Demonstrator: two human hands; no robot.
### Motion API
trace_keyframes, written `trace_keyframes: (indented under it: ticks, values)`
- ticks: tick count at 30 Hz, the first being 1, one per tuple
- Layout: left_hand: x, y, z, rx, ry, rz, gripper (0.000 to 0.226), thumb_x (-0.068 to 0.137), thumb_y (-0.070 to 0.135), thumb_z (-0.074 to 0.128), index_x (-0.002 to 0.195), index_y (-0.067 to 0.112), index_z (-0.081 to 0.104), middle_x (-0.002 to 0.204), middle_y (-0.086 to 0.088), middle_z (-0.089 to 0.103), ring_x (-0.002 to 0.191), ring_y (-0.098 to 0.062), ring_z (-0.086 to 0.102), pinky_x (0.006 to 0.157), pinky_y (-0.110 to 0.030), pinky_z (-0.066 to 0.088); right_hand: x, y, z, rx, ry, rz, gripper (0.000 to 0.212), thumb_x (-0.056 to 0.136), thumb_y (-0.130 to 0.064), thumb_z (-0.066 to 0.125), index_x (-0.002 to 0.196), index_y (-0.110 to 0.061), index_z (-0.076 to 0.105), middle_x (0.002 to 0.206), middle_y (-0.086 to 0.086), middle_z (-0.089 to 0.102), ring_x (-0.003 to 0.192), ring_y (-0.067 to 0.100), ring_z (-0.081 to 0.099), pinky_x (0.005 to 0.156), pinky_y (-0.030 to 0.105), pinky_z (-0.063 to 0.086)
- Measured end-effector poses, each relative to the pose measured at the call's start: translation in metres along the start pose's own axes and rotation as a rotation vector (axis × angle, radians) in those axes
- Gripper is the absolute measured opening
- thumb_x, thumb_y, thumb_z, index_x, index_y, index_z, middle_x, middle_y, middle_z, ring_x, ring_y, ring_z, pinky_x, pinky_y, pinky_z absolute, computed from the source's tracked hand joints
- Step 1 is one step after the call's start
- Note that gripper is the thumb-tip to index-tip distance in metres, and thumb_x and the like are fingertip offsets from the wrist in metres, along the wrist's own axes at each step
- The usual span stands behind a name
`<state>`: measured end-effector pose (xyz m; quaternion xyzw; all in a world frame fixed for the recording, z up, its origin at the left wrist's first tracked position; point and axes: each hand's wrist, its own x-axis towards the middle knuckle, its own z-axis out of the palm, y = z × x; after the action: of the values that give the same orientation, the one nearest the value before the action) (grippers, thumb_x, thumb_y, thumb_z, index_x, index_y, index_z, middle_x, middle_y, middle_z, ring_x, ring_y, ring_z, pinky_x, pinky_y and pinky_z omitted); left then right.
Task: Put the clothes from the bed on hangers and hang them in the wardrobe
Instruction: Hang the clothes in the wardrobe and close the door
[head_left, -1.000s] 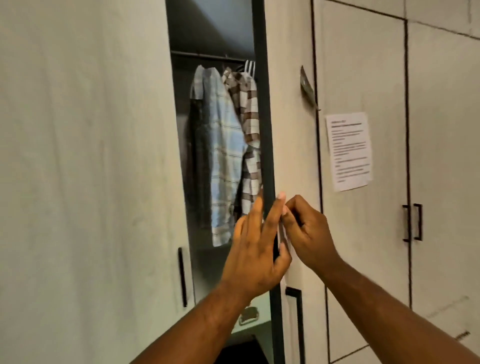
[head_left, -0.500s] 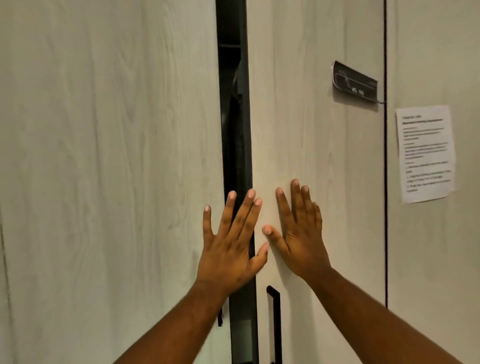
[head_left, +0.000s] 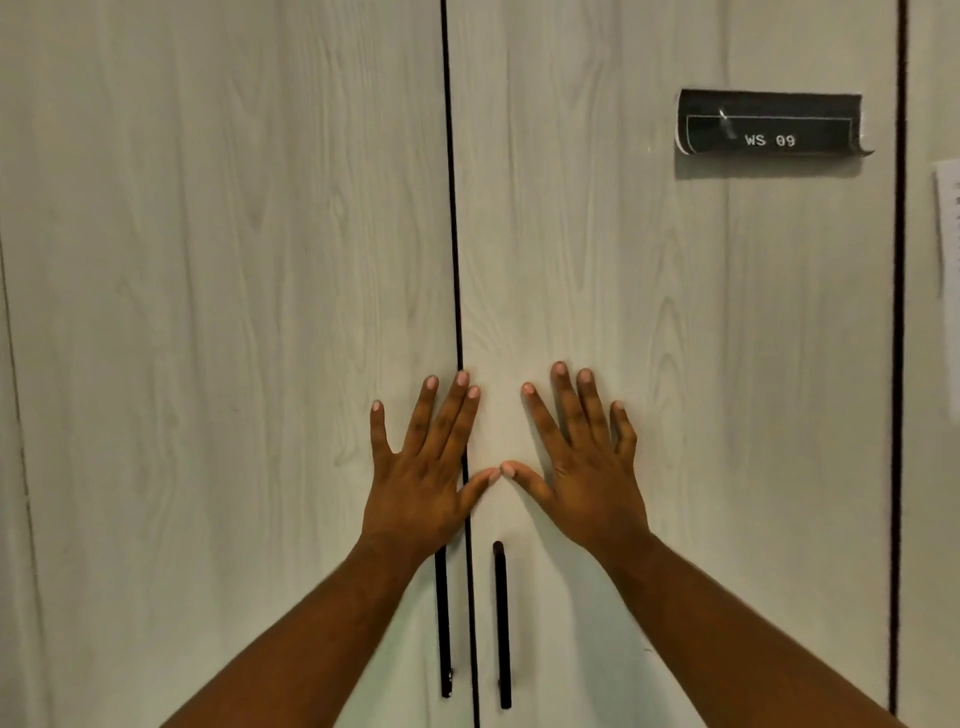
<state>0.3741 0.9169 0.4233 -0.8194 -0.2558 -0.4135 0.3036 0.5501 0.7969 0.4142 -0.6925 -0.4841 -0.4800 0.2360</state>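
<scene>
A black label (head_left: 769, 127) at the upper right of the frame reads "WS 09" in white. The wardrobe (head_left: 234, 260) fills the view, its pale wood-grain doors closed on a thin dark seam. The left hand (head_left: 421, 483) and right hand (head_left: 587, 478) press flat at centre, fingers (head_left: 566, 410) straight and spread, grasping nothing. Their thumb tips touch above two slim black bar handles (head_left: 501, 623).

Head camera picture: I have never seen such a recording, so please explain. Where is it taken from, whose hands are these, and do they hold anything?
No machine here: a person wears a camera on the head, so you look along their own arms. The left hand lies flat on the left wardrobe door, the right hand on the right wardrobe door, fingers straight, near the dark seam. They hold nothing. Two black handles hang below the hands. A dark label reads WS 09; a paper sheet shows at the right edge.
</scene>
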Motion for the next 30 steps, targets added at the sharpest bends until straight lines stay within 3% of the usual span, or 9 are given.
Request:
trace_keyframes:
  ticks: [18,22,26,30]
  values:
    - [0.009,0.01,0.018,0.103,-0.053,-0.06,0.087,0.098,0.071,0.027,0.161,0.017,0.001,0.169,-0.002,-0.009,0.156,-0.027,-0.006,0.118,-0.069,0.006,0.006,0.005,0.021,0.005,0.012,0.007,0.087,0.096,-0.075,0.033,0.162,-0.027,0.005,0.17,0.007,-0.007,0.156,0.03,-0.005,0.122,0.06,0.011]
    - [0.009,0.013,0.01,0.129,-0.091,-0.076,0.087,0.099,0.069,0.026,0.161,0.017,-0.004,0.169,-0.003,-0.013,0.155,-0.027,-0.01,0.118,-0.068,0.004,0.006,0.01,0.01,0.068,-0.032,-0.023,0.091,0.093,-0.071,0.044,0.162,-0.029,0.002,0.17,0.005,-0.011,0.156,0.028,-0.009,0.122,0.058,0.012]
    - [0.009,0.012,-0.001,0.129,-0.117,-0.063,0.085,0.099,0.064,0.027,0.161,0.015,-0.003,0.169,-0.003,-0.013,0.156,-0.025,-0.01,0.119,-0.067,0.007,0.007,0.017,-0.002,0.15,-0.071,-0.026,0.092,0.09,-0.055,0.06,0.162,-0.032,0.007,0.17,0.001,-0.011,0.156,0.024,-0.01,0.122,0.055,0.016]
    - [0.001,0.012,-0.021,0.094,-0.102,-0.087,0.082,0.1,0.061,0.026,0.161,0.016,-0.006,0.168,-0.003,-0.015,0.155,-0.023,-0.011,0.121,-0.061,0.008,0.009,0.016,-0.015,0.263,-0.073,-0.016,0.083,0.093,-0.052,0.057,0.161,-0.033,0.014,0.17,-0.001,0.001,0.157,0.022,0.001,0.119,0.052,0.023]
